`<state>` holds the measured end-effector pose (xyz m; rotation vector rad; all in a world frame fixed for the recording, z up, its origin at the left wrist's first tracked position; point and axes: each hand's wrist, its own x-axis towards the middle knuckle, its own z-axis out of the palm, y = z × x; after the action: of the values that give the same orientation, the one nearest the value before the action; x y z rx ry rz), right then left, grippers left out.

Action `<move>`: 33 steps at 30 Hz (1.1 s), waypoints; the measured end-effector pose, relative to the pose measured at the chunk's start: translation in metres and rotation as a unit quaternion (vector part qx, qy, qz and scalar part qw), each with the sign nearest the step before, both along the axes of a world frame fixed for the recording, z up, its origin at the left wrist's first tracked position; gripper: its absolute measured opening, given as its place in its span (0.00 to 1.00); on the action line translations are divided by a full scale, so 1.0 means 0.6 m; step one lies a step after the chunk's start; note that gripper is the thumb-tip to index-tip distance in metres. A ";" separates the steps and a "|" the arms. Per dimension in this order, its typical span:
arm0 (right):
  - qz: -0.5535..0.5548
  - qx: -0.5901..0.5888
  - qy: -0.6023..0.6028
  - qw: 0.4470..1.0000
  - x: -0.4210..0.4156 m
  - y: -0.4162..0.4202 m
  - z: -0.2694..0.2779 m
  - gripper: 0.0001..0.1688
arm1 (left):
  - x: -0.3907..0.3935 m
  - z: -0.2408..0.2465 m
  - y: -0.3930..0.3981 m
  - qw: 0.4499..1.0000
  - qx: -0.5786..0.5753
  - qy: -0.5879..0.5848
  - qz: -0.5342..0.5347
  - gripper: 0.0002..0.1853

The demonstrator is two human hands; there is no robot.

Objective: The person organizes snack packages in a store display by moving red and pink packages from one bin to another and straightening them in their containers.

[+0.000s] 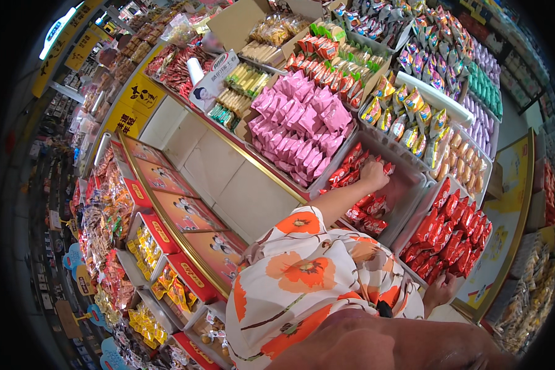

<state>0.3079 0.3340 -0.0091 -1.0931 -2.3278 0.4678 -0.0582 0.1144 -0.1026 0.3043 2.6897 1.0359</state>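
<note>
My left hand (374, 175) reaches into a grey plastic bin (404, 194) partly filled with small red snack packets (372, 206). Its fingers are curled down against packets at the far side, and the fingertips are hidden. At the lower right, my right hand (439, 290) is at the near corner of a second bin of larger, glossy red packets (448, 231), standing in slanting rows. Its bent fingers touch or nearly touch the lowest packets; whether they grip one is unclear.
Pink packets (300, 120) fill the box left of my reaching arm. Beyond are yellow packets (404, 113) and wrapped buns (462, 157). A gold-edged counter (240, 152) borders the tiled floor (212, 171). Candy bins (148, 252) line the left side. My floral garment (300, 277) covers the foreground.
</note>
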 end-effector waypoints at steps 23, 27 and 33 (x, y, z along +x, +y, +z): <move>-0.024 0.050 0.050 0.997 -0.047 -0.013 0.014 0.04 | 0.067 0.210 -0.025 0.966 0.243 0.002 -0.093 0.19; 0.029 0.021 0.065 0.997 -0.047 -0.024 0.036 0.05 | 0.144 0.288 -0.022 0.945 0.246 -0.091 -0.197 0.22; 0.176 -0.085 0.179 0.964 -0.040 -0.027 0.063 0.10 | 0.222 0.343 0.023 0.949 0.065 -0.086 -0.297 0.24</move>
<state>0.2837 0.3179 0.0285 -0.5968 -2.1820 0.9300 0.0750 0.1284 0.1033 0.9317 2.1558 0.9832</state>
